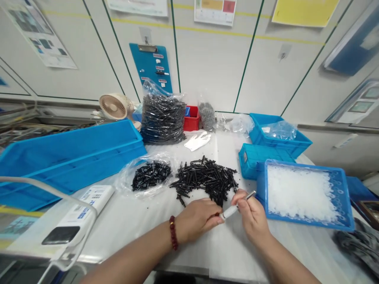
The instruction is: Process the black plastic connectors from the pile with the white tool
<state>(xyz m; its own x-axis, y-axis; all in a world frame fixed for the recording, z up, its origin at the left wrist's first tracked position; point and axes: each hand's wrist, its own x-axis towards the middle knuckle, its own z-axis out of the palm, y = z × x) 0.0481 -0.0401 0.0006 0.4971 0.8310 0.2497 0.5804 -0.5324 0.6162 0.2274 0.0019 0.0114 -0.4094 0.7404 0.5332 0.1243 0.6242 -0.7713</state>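
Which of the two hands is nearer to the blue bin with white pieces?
Right. The right hand is close to the blue bin, on its left side; the left hand is farther left.

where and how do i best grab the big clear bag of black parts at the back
Probably by the loose plastic at its top, coming from above: the bag stands upright, and that slack film rises past the contents and bunches easily. It looks full, so a second hand underneath seems wise.
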